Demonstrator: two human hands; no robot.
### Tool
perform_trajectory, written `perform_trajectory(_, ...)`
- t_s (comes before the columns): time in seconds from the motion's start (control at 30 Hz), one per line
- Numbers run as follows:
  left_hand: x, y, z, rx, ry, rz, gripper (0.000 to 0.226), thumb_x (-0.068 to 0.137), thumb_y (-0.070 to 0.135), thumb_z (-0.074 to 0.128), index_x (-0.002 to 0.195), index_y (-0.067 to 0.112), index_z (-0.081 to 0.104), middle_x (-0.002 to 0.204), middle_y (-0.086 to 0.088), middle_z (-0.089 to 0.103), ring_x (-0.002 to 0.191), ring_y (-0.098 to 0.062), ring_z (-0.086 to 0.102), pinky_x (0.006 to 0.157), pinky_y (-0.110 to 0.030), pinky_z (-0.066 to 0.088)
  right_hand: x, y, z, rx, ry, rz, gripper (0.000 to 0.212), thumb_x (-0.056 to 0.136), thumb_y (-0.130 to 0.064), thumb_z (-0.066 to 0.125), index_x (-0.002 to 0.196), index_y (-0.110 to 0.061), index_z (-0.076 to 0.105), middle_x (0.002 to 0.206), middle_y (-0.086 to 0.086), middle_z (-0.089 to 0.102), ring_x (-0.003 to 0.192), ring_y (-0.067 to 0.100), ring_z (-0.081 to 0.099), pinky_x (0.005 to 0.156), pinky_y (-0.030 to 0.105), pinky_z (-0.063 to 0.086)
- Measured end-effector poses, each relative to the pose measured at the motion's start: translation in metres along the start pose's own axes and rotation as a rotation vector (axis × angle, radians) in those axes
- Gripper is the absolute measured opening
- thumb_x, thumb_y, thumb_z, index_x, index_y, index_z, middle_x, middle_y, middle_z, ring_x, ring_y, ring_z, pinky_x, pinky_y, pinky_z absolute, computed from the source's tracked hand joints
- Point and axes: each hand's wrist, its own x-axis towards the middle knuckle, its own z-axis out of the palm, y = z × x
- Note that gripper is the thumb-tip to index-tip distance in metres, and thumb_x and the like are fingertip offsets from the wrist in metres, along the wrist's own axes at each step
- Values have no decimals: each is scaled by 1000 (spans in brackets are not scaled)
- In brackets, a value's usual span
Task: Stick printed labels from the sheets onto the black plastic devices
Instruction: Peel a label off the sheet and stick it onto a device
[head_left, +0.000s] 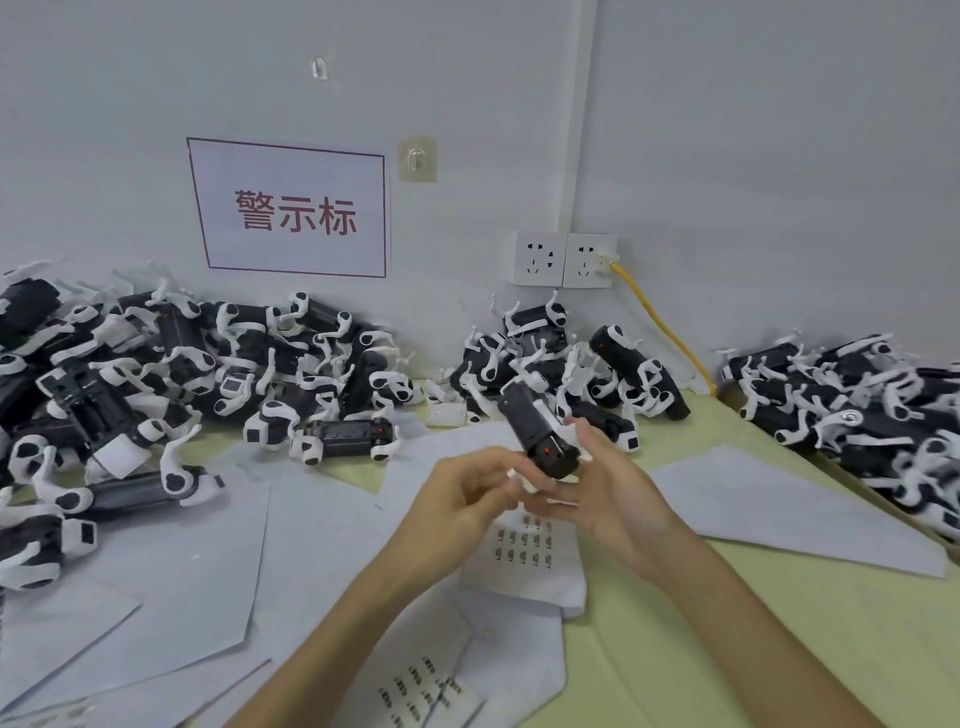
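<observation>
A black plastic device with white arms is held up above the table, tilted, with a red dot on its near end. My right hand holds it from the right and below, fingers curled round its lower end. My left hand meets it from the left, fingertips pinching at the white part on the device's lower end. Below the hands lies a label sheet with rows of small dark labels. A second label sheet lies near the bottom edge.
Piles of black-and-white devices lie at the left, at the back centre and at the right. Used white backing sheets cover the yellow-green table. A yellow cable runs from a wall socket.
</observation>
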Motion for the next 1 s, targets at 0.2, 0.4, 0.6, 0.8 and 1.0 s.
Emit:
perform_trajectory(0.2,1,-1,-2,169,128,-16,52,89,-23,46,95,18,78,102,2,79,105,-15,71,95,-32,54,2,4,4,-138,164,-82,92,74,-42,84,150,-35,32,118,12,74,104,31,73,91,40,51)
perform_trajectory(0.4,1,-1,-2,0,187,-64,49,82,-26,46,89,10,78,99,-4,79,101,-19,72,87,-29,55,-1,3,6,-109,161,-237,87,74,-26,76,150,-31,35,117,14,73,108,29,71,103,43,51)
perform_trajectory(0.6,1,-1,-11,-263,240,-151,38,87,-18,48,93,8,76,109,-11,78,106,-29,73,90,-36,56,1,-3,-2,-105,225,-305,85,70,-20,76,146,-31,41,109,0,74,105,18,69,95,35,49)
perform_trajectory(0.8,2,2,-18,-124,656,4,29,88,16,70,116,15,65,114,-2,74,102,-24,70,88,-41,55,0,-3,-12,-218,281,-371,100,57,-21,87,145,-41,43,123,6,70,118,28,63,107,43,47)
perform_trajectory(1.0,2,4,-22,-116,535,-88,73,70,57,73,135,29,54,131,16,61,116,1,61,101,-30,47,1,-3,-11,-193,147,-342,87,68,-10,78,145,-31,43,114,4,73,110,22,66,99,35,47)
